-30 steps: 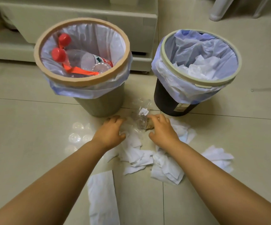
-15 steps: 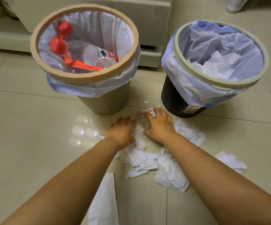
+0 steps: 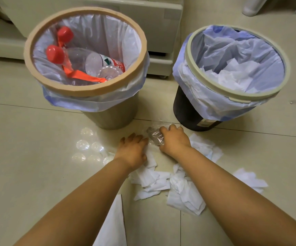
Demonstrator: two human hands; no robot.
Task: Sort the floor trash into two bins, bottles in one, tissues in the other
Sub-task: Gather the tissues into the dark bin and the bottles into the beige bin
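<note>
Flanking the work area, the tan-rimmed round bin [image 3: 85,89] holding red-capped bottles and the dark round bin [image 3: 193,110] holding tissues stand behind scattered white tissues [image 3: 184,190], while the right hand [image 3: 174,140] clamps a crumpled clear plastic bottle [image 3: 155,137] on the floor, the left hand [image 3: 132,150] resting open beside it, so the next move likely requires lifting it leftward.

There are two bins: the tan-rimmed bin [image 3: 85,93] and, to its right, the dark bin [image 3: 193,119]. Inside the tan-rimmed bin I count two red caps [image 3: 55,54]; the clear bottles [image 3: 94,64] overlap, so their number is not sure. One crumpled clear plastic piece [image 3: 155,137] lies in front of it. The tissues [image 3: 184,192] on the floor lie in about four loose groups.
</note>
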